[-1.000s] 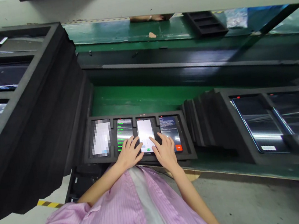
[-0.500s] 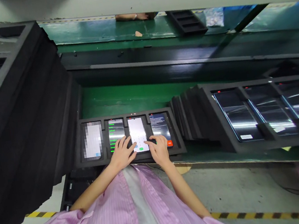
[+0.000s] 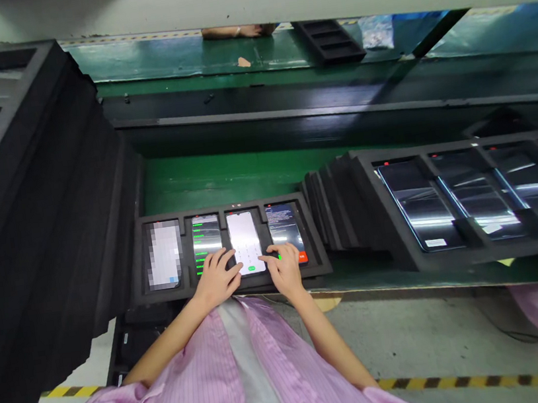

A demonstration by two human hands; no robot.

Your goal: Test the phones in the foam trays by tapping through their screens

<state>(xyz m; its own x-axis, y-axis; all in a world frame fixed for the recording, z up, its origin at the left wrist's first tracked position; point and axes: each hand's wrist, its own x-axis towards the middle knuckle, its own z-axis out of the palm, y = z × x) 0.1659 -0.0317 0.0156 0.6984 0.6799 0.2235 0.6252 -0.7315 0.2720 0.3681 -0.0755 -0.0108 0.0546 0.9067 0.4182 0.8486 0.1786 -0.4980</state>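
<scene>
A black foam tray [image 3: 233,285] holds several phones in a row of slots. One phone [image 3: 243,232] shows a white dial keypad with a green button. My left hand [image 3: 216,279] is spread, fingers over the lower part of a phone with green text [image 3: 206,237], thumb by the keypad phone's left edge. From the right, my right hand [image 3: 286,269] reaches a fingertip to the keypad's right side; whether it touches I cannot tell. Its other fingers lie over the rightmost phone [image 3: 282,223], which has a dark text screen. The leftmost phone [image 3: 163,253] has a blurred-out screen.
Tall stacks of black foam trays rise at the left [image 3: 45,213] and stand at the right [image 3: 487,254], with phones in their top trays. A green bench [image 3: 220,175] lies behind my tray. Across a dark rail [image 3: 258,123], another person's hand [image 3: 250,31] rests near a small tray [image 3: 329,43].
The view has shifted slightly. My left thumb has drawn down a little on the keypad phone, and my right fingertip stays at its right side. The phones remain in their slots.
</scene>
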